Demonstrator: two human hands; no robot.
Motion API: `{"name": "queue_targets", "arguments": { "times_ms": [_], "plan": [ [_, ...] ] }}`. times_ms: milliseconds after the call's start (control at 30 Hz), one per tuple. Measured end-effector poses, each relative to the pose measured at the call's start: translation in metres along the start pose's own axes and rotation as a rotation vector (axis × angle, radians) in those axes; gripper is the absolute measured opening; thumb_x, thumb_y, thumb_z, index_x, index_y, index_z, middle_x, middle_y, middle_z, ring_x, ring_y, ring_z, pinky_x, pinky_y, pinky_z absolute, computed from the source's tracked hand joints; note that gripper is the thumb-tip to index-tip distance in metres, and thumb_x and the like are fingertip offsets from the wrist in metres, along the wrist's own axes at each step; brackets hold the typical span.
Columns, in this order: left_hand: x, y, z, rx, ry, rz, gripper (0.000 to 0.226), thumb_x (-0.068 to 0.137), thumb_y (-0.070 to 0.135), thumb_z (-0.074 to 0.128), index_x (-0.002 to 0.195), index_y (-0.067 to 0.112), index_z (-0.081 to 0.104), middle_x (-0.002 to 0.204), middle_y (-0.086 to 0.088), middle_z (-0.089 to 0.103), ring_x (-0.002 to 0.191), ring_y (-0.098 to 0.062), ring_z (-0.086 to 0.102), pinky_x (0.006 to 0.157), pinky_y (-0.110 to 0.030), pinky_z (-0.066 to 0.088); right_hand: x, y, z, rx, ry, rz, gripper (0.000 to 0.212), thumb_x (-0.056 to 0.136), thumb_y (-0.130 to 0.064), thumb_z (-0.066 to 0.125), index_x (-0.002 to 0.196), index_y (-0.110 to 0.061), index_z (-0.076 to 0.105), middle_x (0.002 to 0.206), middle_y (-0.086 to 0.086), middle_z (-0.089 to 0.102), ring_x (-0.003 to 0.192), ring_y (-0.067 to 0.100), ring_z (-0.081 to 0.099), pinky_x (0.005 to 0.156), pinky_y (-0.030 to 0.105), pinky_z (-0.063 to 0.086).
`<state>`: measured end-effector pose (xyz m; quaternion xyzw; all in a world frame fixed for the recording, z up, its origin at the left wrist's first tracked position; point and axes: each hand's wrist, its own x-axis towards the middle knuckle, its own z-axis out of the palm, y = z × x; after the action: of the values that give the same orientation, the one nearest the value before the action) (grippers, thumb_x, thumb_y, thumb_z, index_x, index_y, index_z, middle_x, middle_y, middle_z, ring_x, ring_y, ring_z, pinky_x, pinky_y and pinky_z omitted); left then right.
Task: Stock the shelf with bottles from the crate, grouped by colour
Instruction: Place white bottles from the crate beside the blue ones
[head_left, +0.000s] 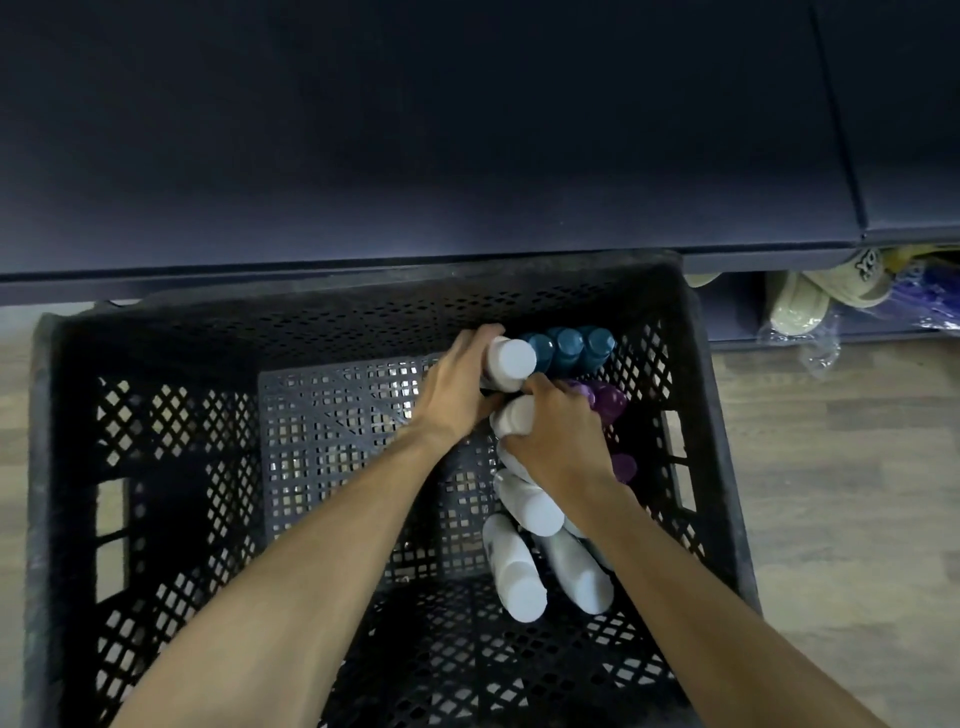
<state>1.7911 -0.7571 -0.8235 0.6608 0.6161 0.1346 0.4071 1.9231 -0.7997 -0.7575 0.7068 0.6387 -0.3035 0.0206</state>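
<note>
White bottles (511, 362) gripped by both hands (457, 387) inside crate (171, 332).

– Floor's wood-look laminate (852, 493), grey-brown planks, w/ seams running left-right.

– And the big dark thing up top?

– Navy shelving unit (415, 130), flat matte top, takes up the whole upper half. Vertical seam on the right where a 2nd section (914, 104) butts up against it.

– Anything under it?

– Low recess at right: beige slippers (810, 296) in clear plastic wrap, blue-purple packaged stuff (914, 296) beside them, can't tell what.

– Light?

– Dim. Soft glow along the unit's front edge, rest in shadow.
</note>
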Motion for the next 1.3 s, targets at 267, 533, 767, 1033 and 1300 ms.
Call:
{"name": "queue_targets", "arguments": {
  "times_ms": [267,533,767,1033,1300],
  "plan": [
    [0.001,-0.009,-0.003,0.013,0.083,0.032,0.058,0.066,0.036,0.084,0.108,0.025,0.047,0.107,0.007,0.060,0.090,-0.013,0.056,0.069,-0.030,0.044,0.005,0.005,-0.006,-0.123,0.011,-0.071,0.044,0.084,-0.046,0.067,0.113,-0.014,0.057,0.105,0.006,0.065,0.100,0.026,0.060,0.072,0.029,0.035],
    [-0.023,-0.036,-0.024,-0.047,0.187,-0.038,0.059,0.061,0.031,0.087,0.104,0.024,0.047,0.098,0.004,0.064,0.090,-0.022,0.061,0.071,-0.040,0.053,0.016,0.000,-0.010,-0.204,-0.033,-0.090,0.033,0.083,-0.023,0.070,0.111,-0.017,0.053,0.103,0.007,0.063,0.098,0.030,0.062,0.071,0.032,0.038],
    [-0.044,-0.044,-0.038,-0.045,0.223,-0.064,0.062,0.060,0.031,0.089,0.105,0.022,0.047,0.097,0.006,0.063,0.090,-0.018,0.060,0.073,-0.040,0.052,0.018,0.004,-0.006,-0.028,0.012,-0.127,0.036,0.077,-0.034,0.078,0.103,-0.017,0.061,0.093,0.002,0.067,0.086,0.024,0.062,0.069,0.030,0.039],
    [-0.078,-0.007,-0.079,-0.119,0.298,-0.078,0.062,0.063,0.032,0.087,0.108,0.022,0.046,0.100,0.007,0.061,0.094,-0.016,0.059,0.075,-0.038,0.051,-0.009,-0.007,-0.038,0.247,0.026,-0.250,0.038,0.078,-0.028,0.082,0.105,-0.023,0.057,0.093,-0.013,0.059,0.085,0.007,0.056,0.069,0.016,0.041],
    [-0.145,0.086,-0.180,-0.176,0.398,-0.099,0.072,0.068,0.029,0.084,0.115,0.027,0.030,0.104,0.005,0.058,0.091,-0.016,0.062,0.077,-0.037,0.053,-0.083,-0.075,-0.140,0.334,0.128,-0.331,0.051,0.088,-0.036,0.072,0.130,-0.027,0.043,0.107,-0.006,0.066,0.094,0.010,0.062,0.078,0.028,0.053]
  ]
}}
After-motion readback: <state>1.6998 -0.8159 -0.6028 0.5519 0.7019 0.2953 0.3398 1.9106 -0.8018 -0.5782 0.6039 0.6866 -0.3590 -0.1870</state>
